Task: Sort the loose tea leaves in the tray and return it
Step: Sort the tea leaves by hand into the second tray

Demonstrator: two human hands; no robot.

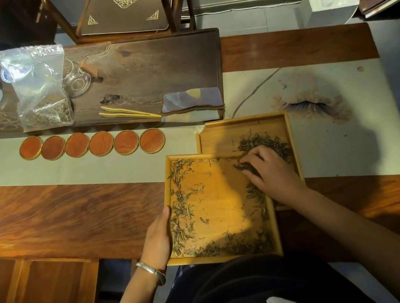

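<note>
Two trays are seen at lower centre of the frame, the near tray (232, 204) overlapping the corner of the far tray (217, 136). Tea leaves (181, 208) are strewn along the near tray's left, bottom and right edges; a darker heap (264, 144) is gathered in the far tray. The near tray's left rim is gripped by the left hand (159, 236), thumb laid over the edge. A clump of leaves is pinched under the curled fingers of the right hand (267, 168). Six coasters (101, 143) are lined up at centre left.
</note>
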